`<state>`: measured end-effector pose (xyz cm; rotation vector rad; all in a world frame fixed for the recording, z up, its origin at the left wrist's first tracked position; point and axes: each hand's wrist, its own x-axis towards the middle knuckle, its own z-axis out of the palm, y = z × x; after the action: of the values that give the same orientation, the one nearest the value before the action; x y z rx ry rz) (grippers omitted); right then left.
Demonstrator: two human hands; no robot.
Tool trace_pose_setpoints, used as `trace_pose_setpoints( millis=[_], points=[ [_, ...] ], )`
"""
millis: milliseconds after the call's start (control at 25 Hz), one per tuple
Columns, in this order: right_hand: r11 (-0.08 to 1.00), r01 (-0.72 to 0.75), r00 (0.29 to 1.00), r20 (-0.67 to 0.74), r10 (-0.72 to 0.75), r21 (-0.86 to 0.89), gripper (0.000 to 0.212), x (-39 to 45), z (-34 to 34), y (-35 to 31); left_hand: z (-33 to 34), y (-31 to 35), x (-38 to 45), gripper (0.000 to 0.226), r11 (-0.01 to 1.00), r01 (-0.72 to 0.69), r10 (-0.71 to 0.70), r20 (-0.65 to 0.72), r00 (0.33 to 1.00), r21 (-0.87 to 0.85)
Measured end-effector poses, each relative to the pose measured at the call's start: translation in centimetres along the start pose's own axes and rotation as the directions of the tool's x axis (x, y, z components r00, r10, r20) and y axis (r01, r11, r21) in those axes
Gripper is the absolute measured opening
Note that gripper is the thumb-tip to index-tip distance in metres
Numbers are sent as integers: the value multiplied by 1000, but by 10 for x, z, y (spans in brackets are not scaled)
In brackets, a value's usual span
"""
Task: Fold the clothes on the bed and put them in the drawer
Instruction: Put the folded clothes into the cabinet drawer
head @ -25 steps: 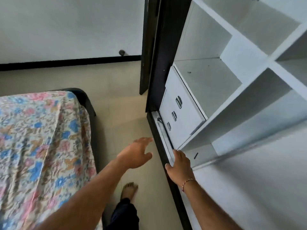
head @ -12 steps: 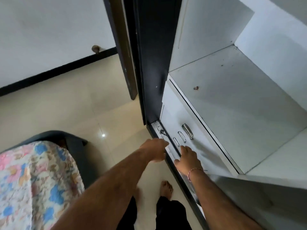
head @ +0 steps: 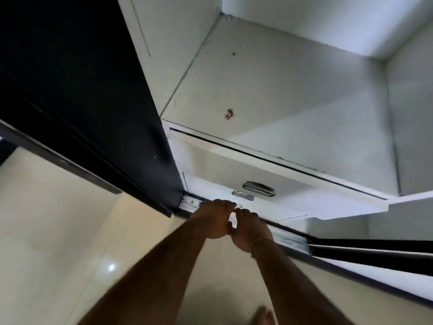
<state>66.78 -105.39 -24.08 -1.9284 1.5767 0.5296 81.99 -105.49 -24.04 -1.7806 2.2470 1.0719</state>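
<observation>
Drawers in a white laminate stack (head: 234,181) sit at the foot of the open wardrobe, their fronts facing the person and their oval chrome handles (head: 259,188) lying just beyond the fingertips. Both hands reach down together at the lowest front. The left hand (head: 212,219) and right hand (head: 249,227) touch each other, fingers curled over its top edge or handle; which of the two cannot be told. Each front's long axis runs left to right across the reach, so the pull would likely come straight back toward the body. Neither hand is clearly nearer. No clothes are in view.
</observation>
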Motion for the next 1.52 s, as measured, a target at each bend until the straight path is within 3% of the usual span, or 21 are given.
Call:
trace_pose_setpoints(
  millis=[160, 320, 480, 640, 720, 800, 920, 1040, 1320, 1440, 1520],
  points=[
    [999, -22, 971, -238, 13, -36, 80, 58, 63, 14, 70, -45, 51, 75, 990, -144, 143, -165, 976, 7],
    [996, -70, 845, -534, 29, -57, 79, 101, 113, 17, 135, -73, 80, 78, 963, -159, 66, -385, 921, -215],
    [989, -144, 782, -618, 87, -43, 92, 113, 150, 24, 172, -91, 76, 69, 975, -200, 109, -568, 816, -100],
    [981, -187, 697, -711, 94, -53, 56, 114, 125, 14, 161, -91, 60, 67, 951, -294, 293, -596, 748, 97],
    [980, -191, 685, -723, 89, -61, 45, 113, 114, 12, 144, -90, 54, 70, 947, -259, 321, -603, 730, 190],
    [983, -171, 716, -694, 76, -69, 46, 105, 106, 10, 127, -89, 46, 75, 944, -199, 320, -582, 748, 264],
    [993, -118, 778, -623, 83, -14, 59, 103, 101, 9, 102, -83, 44, 81, 924, -144, 316, -493, 811, 355],
    [994, -107, 817, -572, 68, -35, 74, 97, 104, 12, 95, -71, 37, 83, 946, -95, 246, -491, 836, 311],
    [993, -120, 859, -504, 94, -19, 54, 50, 109, -2, 111, -39, -15, 75, 959, -120, 251, -583, 773, 255],
    [995, -96, 882, -464, 79, -14, 45, 9, 140, -12, 101, -40, -40, 78, 912, -76, 332, -615, 715, 404],
    [998, -65, 904, -422, 66, 17, 44, -18, 165, -15, 104, -41, -55, 67, 896, -30, 328, -613, 719, 444]
  ],
)
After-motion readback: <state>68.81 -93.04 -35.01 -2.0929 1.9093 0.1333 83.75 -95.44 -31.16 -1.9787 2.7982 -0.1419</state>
